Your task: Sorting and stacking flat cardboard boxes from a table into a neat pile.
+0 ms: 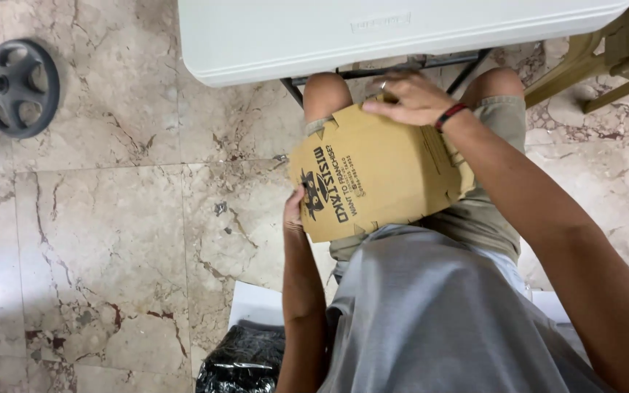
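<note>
A grey shirt (438, 313) filled the lower frame, worn by a seated person looking down at their lap. There lay a brown cardboard box (380, 171) with black printing, resting across the thighs just below the edge of a white folding table (373, 33). The right hand (409, 98) lay flat on the box's far edge, fingers loosely spread, pressing down. The left hand (294, 211) steadied the near corner; its fingers were hidden behind the card. The box looked partly folded, its notched tabs seemingly still loose. A black bag (245, 360) sat on the marble floor (111, 240).
</note>
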